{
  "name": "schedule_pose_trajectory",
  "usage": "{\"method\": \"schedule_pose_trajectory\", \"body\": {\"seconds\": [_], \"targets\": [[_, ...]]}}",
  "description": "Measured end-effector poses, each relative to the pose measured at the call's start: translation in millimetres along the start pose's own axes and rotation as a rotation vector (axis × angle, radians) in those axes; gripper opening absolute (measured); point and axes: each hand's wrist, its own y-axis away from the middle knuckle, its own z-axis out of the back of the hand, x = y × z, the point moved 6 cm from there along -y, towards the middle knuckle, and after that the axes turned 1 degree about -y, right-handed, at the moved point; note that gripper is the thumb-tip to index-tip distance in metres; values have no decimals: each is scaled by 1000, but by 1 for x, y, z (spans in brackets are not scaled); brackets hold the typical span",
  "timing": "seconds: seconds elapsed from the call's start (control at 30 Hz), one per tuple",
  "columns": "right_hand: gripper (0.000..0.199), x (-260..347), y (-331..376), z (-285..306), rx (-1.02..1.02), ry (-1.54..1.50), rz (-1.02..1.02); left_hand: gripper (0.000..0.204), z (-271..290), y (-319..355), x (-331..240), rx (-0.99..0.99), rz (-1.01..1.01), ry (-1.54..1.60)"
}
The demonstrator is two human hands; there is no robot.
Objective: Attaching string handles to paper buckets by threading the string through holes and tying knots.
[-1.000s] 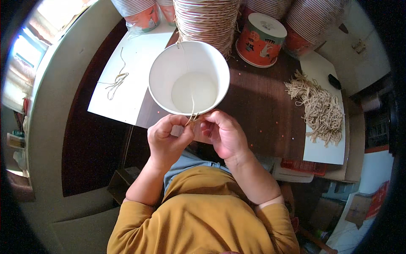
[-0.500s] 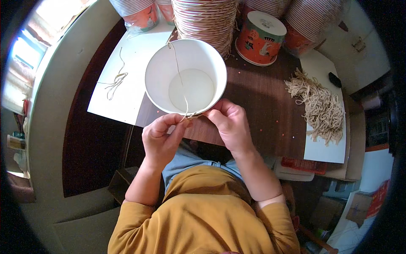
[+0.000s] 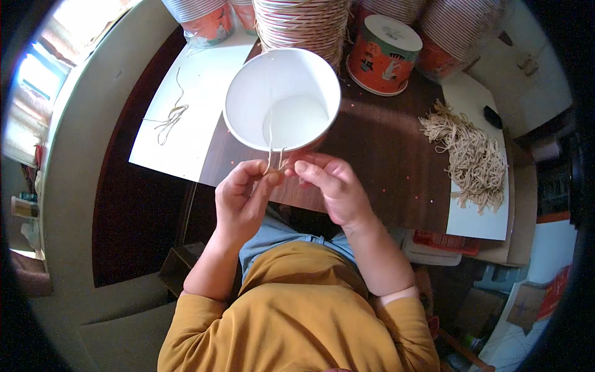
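Observation:
A white paper bucket (image 3: 248, 93) rests on the brown table with its mouth tipped toward me, so I look into its white inside. A thin beige string (image 3: 271, 133) runs down across the opening and over the near rim to my fingers. My left hand (image 3: 238, 195) pinches the string between thumb and forefinger, just below that rim. Close beside it, my right hand (image 3: 341, 189) has thumb and forefinger at a short loop of the same string. The exact grip of its fingertips is partly hidden.
Behind the bucket rises a tall stack of nested buckets (image 3: 300, 28) with strings. An upturned orange-and-green bucket (image 3: 384, 56) stands right of it. A heap of beige strings (image 3: 474, 161) lies on a white sheet at right; a few loose strings (image 3: 170, 121) lie at left.
The bucket has shifted slightly right and away from me, its near rim now apart from my fingers. My right hand has left the rim and moved to the string beside my left hand.

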Motion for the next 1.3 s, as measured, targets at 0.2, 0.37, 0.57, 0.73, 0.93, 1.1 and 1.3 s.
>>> {"method": "schedule_pose_trajectory", "body": {"seconds": [0.2,0.37,0.57,0.73,0.93,1.1,1.3], "targets": [[21,-10,-5,-5,-48,-173,-5,9,-5,-2,1,27,-4,107],[20,-17,-11,-4,-86,-176,-23,9,-3,-3,3,30,-11,28],[19,-23,-16,-5,-30,-240,-57,10,-2,-4,-4,8,26,-1],[19,-20,-14,-4,-102,-213,-14,12,-2,-3,-4,-14,36,69],[18,-20,-9,-7,-144,-188,7,16,-1,-3,-15,-80,-231,-331],[16,-23,-10,-6,-143,-208,-19,14,-2,-1,-24,-120,-388,-515],[15,-18,-11,-3,-143,-239,-21,3,5,-1,-19,-153,-284,-490]]}}
